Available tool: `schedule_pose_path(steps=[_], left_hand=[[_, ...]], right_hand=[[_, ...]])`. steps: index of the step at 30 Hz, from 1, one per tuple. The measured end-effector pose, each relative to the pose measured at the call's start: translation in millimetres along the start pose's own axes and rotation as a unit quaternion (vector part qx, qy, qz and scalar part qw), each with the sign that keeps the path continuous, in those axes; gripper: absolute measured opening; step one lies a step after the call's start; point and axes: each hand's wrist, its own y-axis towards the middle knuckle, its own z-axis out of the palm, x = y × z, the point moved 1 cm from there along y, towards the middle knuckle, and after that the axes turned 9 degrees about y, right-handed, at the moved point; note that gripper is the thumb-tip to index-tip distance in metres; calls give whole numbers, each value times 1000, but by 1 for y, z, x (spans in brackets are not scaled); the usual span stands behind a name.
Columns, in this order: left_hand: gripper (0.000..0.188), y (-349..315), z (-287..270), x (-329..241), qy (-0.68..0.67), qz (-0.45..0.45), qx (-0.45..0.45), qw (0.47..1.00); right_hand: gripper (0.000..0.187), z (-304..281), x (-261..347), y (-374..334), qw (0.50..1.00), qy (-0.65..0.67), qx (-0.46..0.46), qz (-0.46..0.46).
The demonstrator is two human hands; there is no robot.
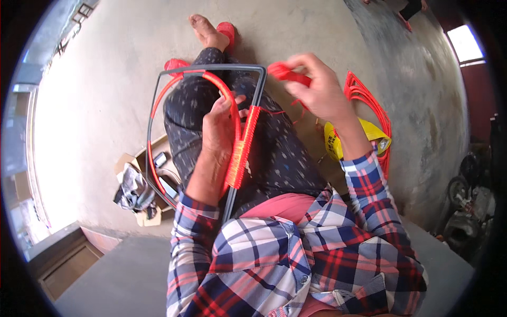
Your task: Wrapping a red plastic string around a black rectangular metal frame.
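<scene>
A dark grey rectangular frame [211,67] rests across my lap, with an orange-red ring [153,108] inside it. Red cord wrapping [242,158] binds the ring to the frame's right bar in close turns. My left hand [217,127] reaches through the frame and closes around the ring just above the wrapping; some of its fingers are hidden behind it. To the right of the frame, my right hand [322,92] is raised and grips a red cord bundle [282,71]. A thin loose strand [273,111] runs from the wrapping toward that hand.
Coiled red tubing [369,100] and a yellow packet [332,142] lie on the floor at right. An opened cardboard box [141,217] holding small items sits at left. Red slippers [226,33] are by my feet. Machine parts [462,211] stand far right; another person's foot [406,24] shows at the top.
</scene>
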Motion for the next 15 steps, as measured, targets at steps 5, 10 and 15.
schedule_pose_path(steps=[5, 10, 15], left_hand=[[53, -3, 11, 8, -7, 92, -28, 995], [47, 0, 13, 6, -66, 39, 69, 995], [56, 0, 13, 2, -56, -2, 64, 996]], right_hand=[[19, 47, -6, 32, 915, -326, 140, -193], [26, 57, -22, 29, 913, -291, 180, -220], [42, 12, -24, 0, 964, -108, -173, -170]])
